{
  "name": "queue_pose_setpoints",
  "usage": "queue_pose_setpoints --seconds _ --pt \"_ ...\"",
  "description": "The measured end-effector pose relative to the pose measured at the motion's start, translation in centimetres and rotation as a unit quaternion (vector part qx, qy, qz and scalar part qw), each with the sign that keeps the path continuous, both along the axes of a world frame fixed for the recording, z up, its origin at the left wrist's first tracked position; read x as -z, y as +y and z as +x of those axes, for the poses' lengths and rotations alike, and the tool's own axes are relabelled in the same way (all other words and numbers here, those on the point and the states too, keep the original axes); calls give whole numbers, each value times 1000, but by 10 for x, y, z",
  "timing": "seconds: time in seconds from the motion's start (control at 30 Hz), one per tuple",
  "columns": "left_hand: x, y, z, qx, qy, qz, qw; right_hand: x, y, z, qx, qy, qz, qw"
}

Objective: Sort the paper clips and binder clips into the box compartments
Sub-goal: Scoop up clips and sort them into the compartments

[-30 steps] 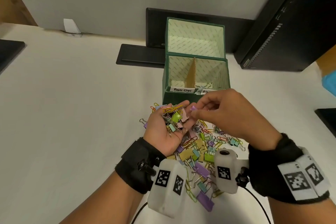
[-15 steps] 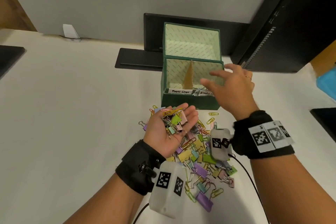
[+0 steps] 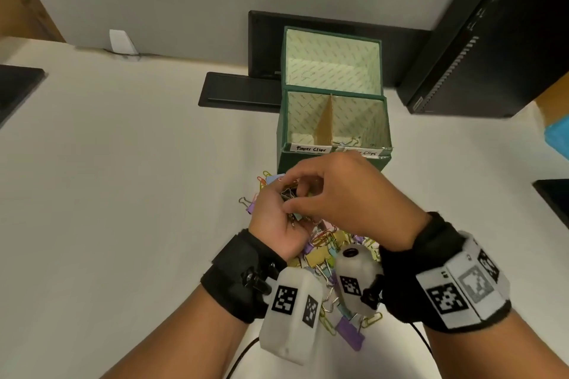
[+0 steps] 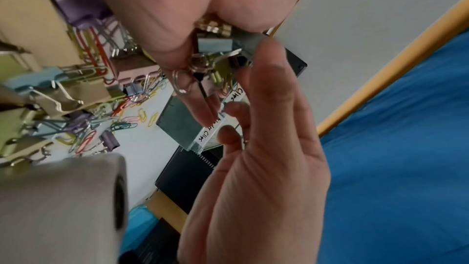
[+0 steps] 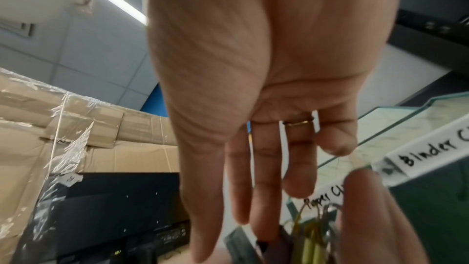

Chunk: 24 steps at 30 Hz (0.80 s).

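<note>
Head view shows the left hand (image 3: 274, 224) palm up, cupped around a small handful of clips (image 3: 291, 197), held just above the near pile of clips (image 3: 326, 258) on the pale table (image 3: 123, 194). The right hand (image 3: 345, 194) reaches over it from the right, its curled fingers dipping into that handful; whether they already pinch one clip cannot be told from here, as the knuckles hide the tips.

From the left wrist view, the left hand (image 4: 167, 17) carries a mix of binder clips and wire loops against its palm, and the right hand (image 4: 259, 148) stands beside it with fingers (image 4: 269, 87) fairly straight, the tips touching the cluster. The right wrist view also shows the right hand (image 5: 266, 87) with long, nearly straight fingers pointing down at yellow-green clips (image 5: 312, 244) below.

The green box (image 3: 334, 160) sits just beyond the hands, at the far edge of the pile. Its lid (image 3: 332, 55) stands open behind it. A cardboard divider (image 3: 326, 123) splits it into two compartments: the left one bears a label (image 3: 311, 148) reading "Paper Clips", the right one a label (image 5: 431, 152) reading "Binder Cl…". A few wire handles show in the right compartment near the divider. The pile spreads from the box's front towards the wrists, mixing pastel binder clips and coloured paper clips.
</note>
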<state>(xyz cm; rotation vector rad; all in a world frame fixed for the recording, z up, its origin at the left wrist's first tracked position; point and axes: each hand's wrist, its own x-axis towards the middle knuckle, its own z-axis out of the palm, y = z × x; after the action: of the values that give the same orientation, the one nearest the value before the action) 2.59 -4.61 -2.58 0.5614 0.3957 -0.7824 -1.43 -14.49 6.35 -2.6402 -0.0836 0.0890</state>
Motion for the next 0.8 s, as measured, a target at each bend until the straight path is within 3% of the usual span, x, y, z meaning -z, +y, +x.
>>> queue_pose_setpoints --seconds 0.17,0.37,0.5,0.67,0.8 --pt "-3 0 -2 -10 14 -26 1000 10 2 0 36 -9 16 999" --pt "-4 0 1 3 -14 -57 998 2 -9 -2 120 3 216 969" --pt "-5 -2 0 -12 -6 -87 996 -7 -13 -6 153 6 343 927" --pt "-6 1 1 11 34 -107 994 -13 -47 4 246 -182 376 875" --pt "-6 1 1 20 48 -115 992 -17 -71 17 284 -275 290 872"
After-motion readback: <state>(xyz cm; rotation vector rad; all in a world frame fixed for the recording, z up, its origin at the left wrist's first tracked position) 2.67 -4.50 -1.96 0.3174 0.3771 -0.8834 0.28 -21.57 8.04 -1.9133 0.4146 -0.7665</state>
